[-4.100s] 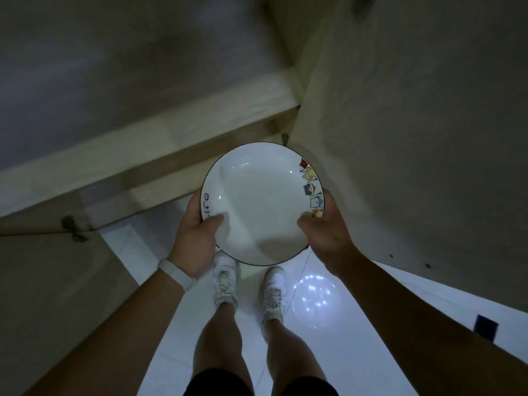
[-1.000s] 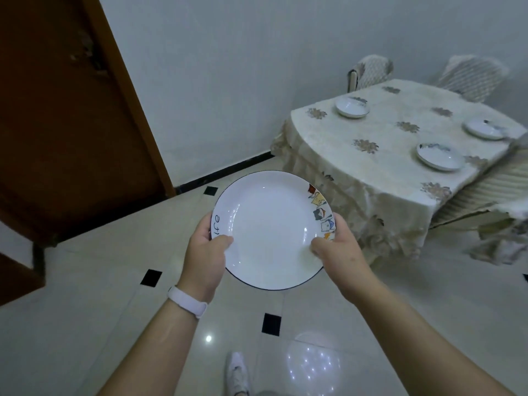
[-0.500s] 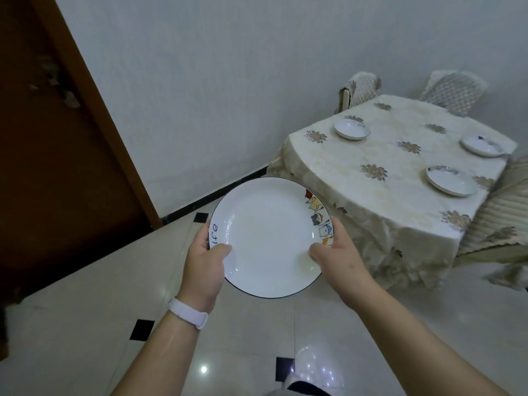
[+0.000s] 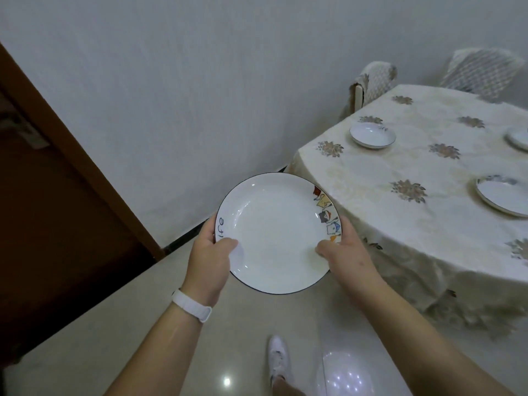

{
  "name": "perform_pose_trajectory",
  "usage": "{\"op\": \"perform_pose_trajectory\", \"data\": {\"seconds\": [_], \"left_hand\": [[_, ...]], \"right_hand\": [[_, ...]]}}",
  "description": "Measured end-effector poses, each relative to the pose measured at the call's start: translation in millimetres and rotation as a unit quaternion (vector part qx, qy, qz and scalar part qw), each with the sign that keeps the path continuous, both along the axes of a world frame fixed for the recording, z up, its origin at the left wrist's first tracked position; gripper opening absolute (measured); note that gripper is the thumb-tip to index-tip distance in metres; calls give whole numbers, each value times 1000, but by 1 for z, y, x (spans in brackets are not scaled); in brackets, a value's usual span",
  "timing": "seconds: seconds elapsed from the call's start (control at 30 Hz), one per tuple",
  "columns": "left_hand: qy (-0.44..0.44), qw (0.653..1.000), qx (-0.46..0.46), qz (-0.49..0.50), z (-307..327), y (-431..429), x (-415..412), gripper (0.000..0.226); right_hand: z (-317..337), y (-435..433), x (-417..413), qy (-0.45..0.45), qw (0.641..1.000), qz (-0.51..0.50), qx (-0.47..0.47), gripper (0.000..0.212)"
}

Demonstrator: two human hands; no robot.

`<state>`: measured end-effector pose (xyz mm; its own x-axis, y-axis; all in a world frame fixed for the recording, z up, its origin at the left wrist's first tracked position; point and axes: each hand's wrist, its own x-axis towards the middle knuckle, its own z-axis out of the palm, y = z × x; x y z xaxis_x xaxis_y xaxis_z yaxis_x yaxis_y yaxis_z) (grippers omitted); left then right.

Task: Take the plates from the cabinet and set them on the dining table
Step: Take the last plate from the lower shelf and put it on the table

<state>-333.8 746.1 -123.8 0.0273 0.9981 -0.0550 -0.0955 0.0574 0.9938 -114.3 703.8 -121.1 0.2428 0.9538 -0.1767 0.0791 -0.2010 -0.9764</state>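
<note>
Head view: left hand (image 4: pixel 210 260) and right hand (image 4: pixel 347 257) each clamp the round white cartoon-edged ceramic plate (image 4: pixel 275 231) beside the cream-clothed dining table (image 4: pixel 400 212).

Black-rimmed white plate (image 4: pixel 277 232) in my grip, cloth-covered dining table (image 4: pixel 371 181) at 2 o'clock.
My left hand (image 4: pixel 210 258) and right hand (image 4: pixel 345 255) pinch its rim at 8 and 4 o'clock, face up, cartoon figures at its 2 o'clock; three white plates (image 4: pixel 373 135) lie apart on the table.

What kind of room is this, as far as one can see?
Probably a home dining room: a table under a cream flowered tablecloth, small white plates set on it, fabric-covered chairs behind.
</note>
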Motion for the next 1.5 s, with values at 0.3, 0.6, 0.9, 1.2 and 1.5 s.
{"op": "perform_pose_trajectory", "data": {"seconds": [0.3,0.6,0.9,1.2,1.5], "left_hand": [[13,1000,-11,-5,17,163,23,47],[-7,999,-33,12,14,266,4,45],[-10,998,-53,-40,-20,419,-43,49],[-16,992,-73,-104,-24,585,-83,51],[-8,975,-38,-220,-20,675,-28,52]], "right_hand": [[13,160,20,27,999,-19,-16,49],[7,269,0,40,999,-6,-8,53],[-11,406,-51,-1,998,-51,-44,51],[-5,542,-102,-4,991,-120,-59,55],[-1,590,-64,-15,976,-209,-58,59]]}}
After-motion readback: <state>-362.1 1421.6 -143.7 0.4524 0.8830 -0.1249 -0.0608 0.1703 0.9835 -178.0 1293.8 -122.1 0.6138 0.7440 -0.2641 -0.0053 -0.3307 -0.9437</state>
